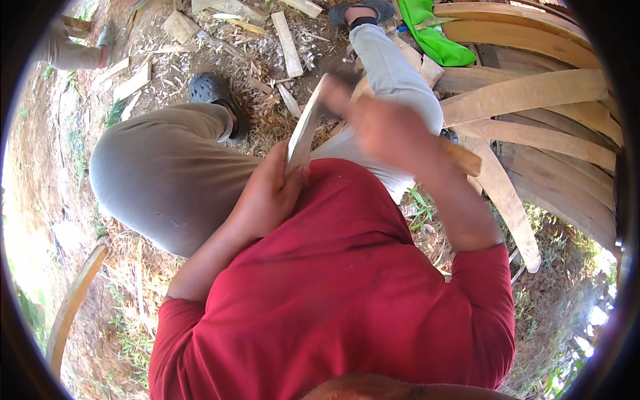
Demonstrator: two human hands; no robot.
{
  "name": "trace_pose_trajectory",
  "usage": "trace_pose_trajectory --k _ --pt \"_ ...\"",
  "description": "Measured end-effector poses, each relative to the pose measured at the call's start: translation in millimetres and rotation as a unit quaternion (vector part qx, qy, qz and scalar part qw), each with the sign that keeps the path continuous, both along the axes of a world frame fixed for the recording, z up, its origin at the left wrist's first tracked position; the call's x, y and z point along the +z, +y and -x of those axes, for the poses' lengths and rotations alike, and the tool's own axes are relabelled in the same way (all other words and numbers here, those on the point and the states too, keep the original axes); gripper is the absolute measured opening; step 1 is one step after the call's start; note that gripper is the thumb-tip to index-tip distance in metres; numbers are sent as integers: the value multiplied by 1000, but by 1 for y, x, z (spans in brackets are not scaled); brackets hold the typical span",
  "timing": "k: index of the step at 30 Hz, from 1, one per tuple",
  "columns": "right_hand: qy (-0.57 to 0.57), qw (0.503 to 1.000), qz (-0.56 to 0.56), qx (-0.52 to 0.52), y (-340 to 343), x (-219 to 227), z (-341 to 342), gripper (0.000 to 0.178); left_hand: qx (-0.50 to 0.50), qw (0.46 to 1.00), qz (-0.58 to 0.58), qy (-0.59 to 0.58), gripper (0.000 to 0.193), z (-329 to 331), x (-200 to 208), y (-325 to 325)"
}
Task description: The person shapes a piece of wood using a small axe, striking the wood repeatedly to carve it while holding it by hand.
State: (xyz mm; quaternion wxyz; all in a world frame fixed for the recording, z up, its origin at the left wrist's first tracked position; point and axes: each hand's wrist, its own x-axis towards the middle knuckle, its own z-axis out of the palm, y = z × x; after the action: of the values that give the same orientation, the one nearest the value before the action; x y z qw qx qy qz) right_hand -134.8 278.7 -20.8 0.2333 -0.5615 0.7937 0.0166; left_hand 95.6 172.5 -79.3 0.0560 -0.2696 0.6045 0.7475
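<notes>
Here's the wood piece [304, 133], pale and narrow, tilted up in front of the red shirt [333, 267], its upper end leaning away toward the ground ahead. The left hand [277, 190] has it by the lower end, fingers wrapped round one side, thumb laid along the other: a firm grip, no gap to see. And the right hand [397, 130], all blur, is closed round the tool [470, 160], the butt of its wooden handle poking out beneath the wrist. The tool's far end is a dark smear right by the wood's upper part; whether the two touch, I can't tell.

Out to the legs now: left knee bent wide in grey trousers [167, 160], right leg stretched forward. A dark clog [212, 97] sits on the left foot, and another shoe [363, 11] shows at the top edge. Between and beyond them, chips and offcuts [287, 43] litter the dirt. Over on the right, curved boards [533, 93] lie piled and fanned, with a bright green cloth [437, 40] draped near their upper end. Down at lower left, a lone curved slat [72, 307] rises beside the grass, and at upper left, another person's leg [70, 53] reaches in.
</notes>
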Motion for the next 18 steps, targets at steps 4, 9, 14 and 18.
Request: trace_pose_trajectory --k 4,9,14,18 --pt "106 979 42 -170 7 -1 110 53 42 999 2 33 34 5 10 1" --pt "-90 983 121 -106 3 34 41 64 82 989 -120 12 31 7 8 -1" --pt "-207 966 132 79 9 28 -36 87 118 979 -136 92 30 7 -4 -4" --pt "-201 963 149 103 8 19 -60 88 98 981 -127 114 38 -9 -18 -4"
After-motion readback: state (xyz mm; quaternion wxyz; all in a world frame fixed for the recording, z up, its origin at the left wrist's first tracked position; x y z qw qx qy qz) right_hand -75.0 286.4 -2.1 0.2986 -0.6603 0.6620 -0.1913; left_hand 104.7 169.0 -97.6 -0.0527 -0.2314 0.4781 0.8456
